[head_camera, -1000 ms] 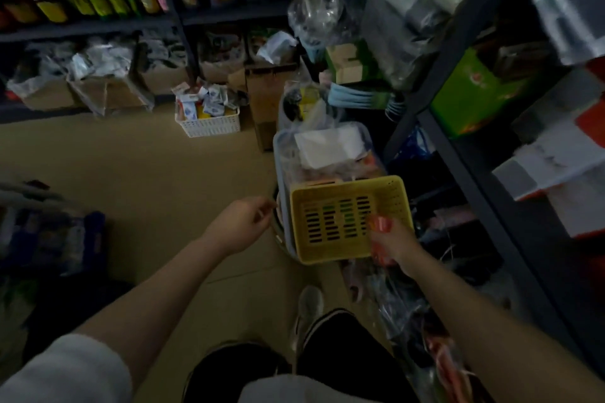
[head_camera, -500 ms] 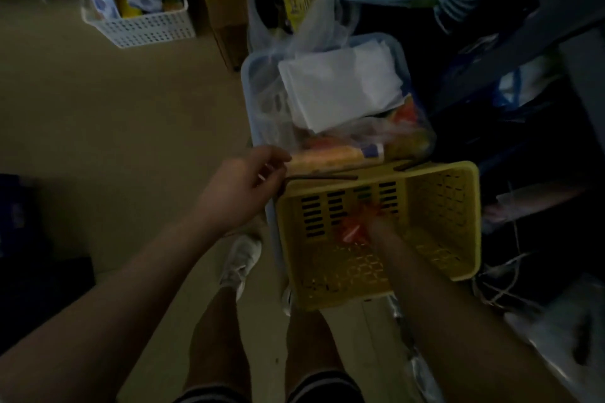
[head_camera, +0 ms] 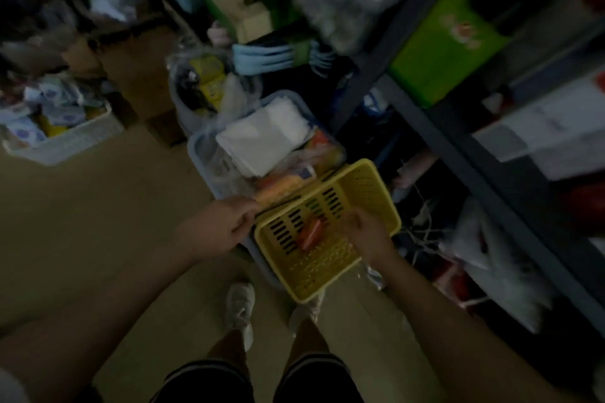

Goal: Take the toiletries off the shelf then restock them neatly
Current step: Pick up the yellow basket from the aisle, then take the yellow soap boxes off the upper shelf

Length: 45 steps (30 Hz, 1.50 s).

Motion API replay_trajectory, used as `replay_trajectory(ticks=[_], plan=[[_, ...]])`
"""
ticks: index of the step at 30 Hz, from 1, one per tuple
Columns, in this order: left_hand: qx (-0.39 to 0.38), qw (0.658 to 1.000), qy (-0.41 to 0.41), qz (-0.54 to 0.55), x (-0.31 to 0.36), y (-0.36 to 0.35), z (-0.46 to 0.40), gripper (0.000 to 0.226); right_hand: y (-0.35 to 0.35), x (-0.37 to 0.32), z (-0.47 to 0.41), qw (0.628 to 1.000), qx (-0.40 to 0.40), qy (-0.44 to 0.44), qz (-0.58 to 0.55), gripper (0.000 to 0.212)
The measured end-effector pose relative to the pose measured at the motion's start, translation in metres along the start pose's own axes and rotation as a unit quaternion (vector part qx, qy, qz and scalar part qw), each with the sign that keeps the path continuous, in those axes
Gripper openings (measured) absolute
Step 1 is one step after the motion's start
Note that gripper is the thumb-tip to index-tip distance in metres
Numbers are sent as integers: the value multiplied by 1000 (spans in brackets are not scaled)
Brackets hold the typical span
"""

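Left hand: grips the yellow basket's far-left rim.
Right hand: over the basket, fingers curled; grip unclear.
Red packet: lies inside the basket.
Risk: basket perches on the blue bin; one-sided grip may tip it.

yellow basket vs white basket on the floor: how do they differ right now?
The yellow basket sits tilted on top of the blue bin, with the left hand gripping its corner; the white basket stands untouched on the floor. The yellow basket holds a single red packet; the white basket is heaped with small packs. Both are perforated plastic baskets.
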State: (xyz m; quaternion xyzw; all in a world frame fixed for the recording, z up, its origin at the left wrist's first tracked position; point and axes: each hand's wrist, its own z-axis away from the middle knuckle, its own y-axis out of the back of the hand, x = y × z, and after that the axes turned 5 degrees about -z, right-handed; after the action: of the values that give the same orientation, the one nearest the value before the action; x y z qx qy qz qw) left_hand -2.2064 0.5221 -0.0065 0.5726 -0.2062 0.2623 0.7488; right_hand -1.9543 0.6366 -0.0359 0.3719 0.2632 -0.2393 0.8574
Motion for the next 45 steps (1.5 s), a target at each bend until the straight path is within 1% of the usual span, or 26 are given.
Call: replay_trajectory(ticks=[2, 4, 6, 8, 11, 13, 15, 17, 20, 22, 23, 25, 27, 30, 32, 33, 35, 36, 37, 39, 40, 42, 45], plan=[[-47, 998, -31, -36, 20, 14, 0, 37, 25, -5, 40, 998, 24, 24, 57, 19], [-83, 991, -68, -79, 47, 22, -3, 26, 45, 6, 75, 995, 76, 0, 70, 21], [-120, 977, -123, -123, 81, 22, -6, 20, 60, 26, 115, 989, 142, -26, 43, 18], [-152, 955, -186, -172, 119, 15, -10, 18, 64, 56, 160, 977, 202, -62, 9, 14], [-188, 926, -255, -206, 178, -10, -12, 11, 58, 113, 228, 953, 263, -141, -54, 9], [-204, 904, -296, -232, 222, -36, -7, 4, 50, 154, 278, 927, 303, -200, -95, 11], [-217, 873, -363, -242, 269, -70, 4, 8, 40, 194, 334, 891, 352, -253, -136, 14], [-242, 840, -417, -249, 313, -108, 22, 9, 28, 230, 389, 858, 388, -291, -167, 11], [-272, 777, -495, -277, 373, -166, 61, 3, 6, 276, 472, 802, 426, -353, -225, 12], [-280, 731, -542, -305, 409, -205, 85, 11, -10, 304, 523, 765, 448, -381, -264, 9], [-280, 713, -558, -318, 425, -223, 96, 16, -16, 316, 545, 748, 461, -389, -275, 8], [-282, 685, -575, -347, 456, -259, 114, 21, -21, 339, 585, 718, 493, -397, -289, 11], [-283, 665, -584, -370, 482, -292, 129, 22, -17, 355, 618, 693, 528, -392, -296, 12], [-301, 647, -578, -396, 515, -341, 141, 15, -1, 381, 655, 665, 573, -376, -296, 9], [-307, 627, -583, -415, 544, -376, 145, 6, 15, 405, 675, 648, 593, -377, -294, 11], [-312, 621, -587, -416, 562, -393, 150, 2, 24, 418, 685, 640, 601, -379, -293, 12], [-315, 611, -596, -414, 603, -428, 159, 7, 47, 443, 705, 623, 621, -377, -290, 14], [-312, 605, -603, -417, 626, -446, 164, 6, 58, 457, 716, 615, 633, -372, -288, 14], [-310, 595, -612, -419, 648, -464, 169, 3, 69, 471, 726, 607, 643, -370, -285, 14], [-310, 577, -623, -428, 694, -498, 181, 5, 87, 499, 748, 591, 655, -376, -282, 13], [-313, 570, -628, -427, 717, -514, 189, 7, 94, 514, 760, 584, 658, -382, -284, 12], [-325, 568, -641, -402, 763, -547, 210, 8, 104, 546, 784, 574, 655, -393, -295, 10], [-367, 557, -666, -335, 829, -588, 260, 10, 106, 598, 819, 554, 645, -418, -320, 8]])
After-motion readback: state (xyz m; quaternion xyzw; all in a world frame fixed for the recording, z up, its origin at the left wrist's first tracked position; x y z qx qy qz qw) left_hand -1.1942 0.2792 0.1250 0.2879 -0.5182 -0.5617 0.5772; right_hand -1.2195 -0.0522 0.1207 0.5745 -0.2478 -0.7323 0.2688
